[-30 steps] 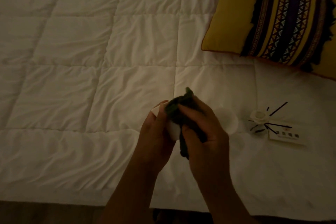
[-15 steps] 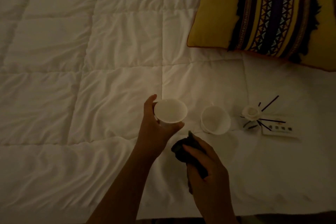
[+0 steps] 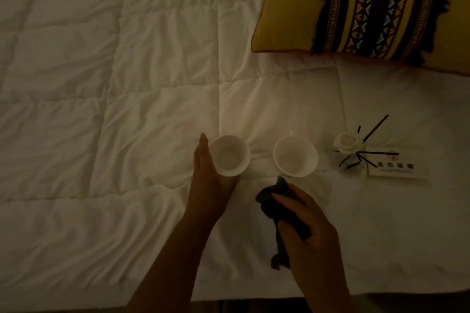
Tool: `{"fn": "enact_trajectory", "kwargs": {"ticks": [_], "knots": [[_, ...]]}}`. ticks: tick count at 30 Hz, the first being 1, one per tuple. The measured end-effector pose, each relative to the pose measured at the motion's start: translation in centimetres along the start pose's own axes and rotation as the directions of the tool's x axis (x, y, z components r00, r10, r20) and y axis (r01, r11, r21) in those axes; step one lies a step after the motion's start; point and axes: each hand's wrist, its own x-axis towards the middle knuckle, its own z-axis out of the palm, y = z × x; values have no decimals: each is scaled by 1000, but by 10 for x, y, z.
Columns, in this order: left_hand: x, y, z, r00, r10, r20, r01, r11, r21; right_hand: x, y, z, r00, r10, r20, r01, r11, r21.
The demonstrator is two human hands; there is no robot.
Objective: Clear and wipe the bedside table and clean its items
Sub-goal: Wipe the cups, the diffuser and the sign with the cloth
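— Now, what is gripped, and by which hand?

— A white cup [image 3: 230, 155] is cupped from its left side and underneath by the left hand [image 3: 211, 180], the fingers curled round it and closed on its wall; whether its base is already down on the white quilt [image 3: 127, 109] cannot be told. A dark cloth [image 3: 277, 201] is bunched in the right hand [image 3: 307, 226], which is closed tight round it, a tail of cloth hanging below the fist.

— Which step is judged to be in hand?

— The cleaning of the table's items, it seems: the held cup is being set beside a second white cup [image 3: 295, 155], which stands upright on the quilt just to the right, apart from it. The bedside table itself is not seen.

— And what is called for next?

— Probably the held cup must be released level, since the bedding is soft and creased and a tip is easily caused. Then another item would be taken for wiping, perhaps the reed diffuser [image 3: 349, 150] with its dark sticks, near a small printed card [image 3: 396, 171].

— Is room left for moving?

— Plenty of bare quilt is left to the left. The bed's near edge lies close below the wrists, so items are better kept away from it. A patterned yellow cushion [image 3: 368, 7] lies well apart, up at the far right.
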Motion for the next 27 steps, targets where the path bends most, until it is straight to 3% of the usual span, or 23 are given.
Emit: {"fn": "enact_trajectory", "kwargs": {"ticks": [3,6,8,11,14,23,27], "knots": [[-14,11,-12,997,64,-36,-60,993,103,-4,-2,-9,1000,15,1,-15,999,29],[-29,28,-15,966,186,-181,-149,968,200,-7,-3,-20,1000,18,-10,-18,999,42],[-35,47,-7,967,201,-156,-185,976,114,-8,-4,-29,1000,24,-19,-23,998,61],[-39,60,19,992,108,65,-104,993,-61,-7,-5,-37,999,29,-37,-28,998,48],[-32,60,50,974,103,202,-87,992,-87,-8,-4,-47,998,17,-61,-17,1000,14],[-5,74,99,988,29,153,0,982,-190,-17,6,-58,989,121,-88,-117,992,51],[-15,84,80,982,-42,184,120,890,-440,-13,1,-60,991,98,-94,-94,994,51]]}}
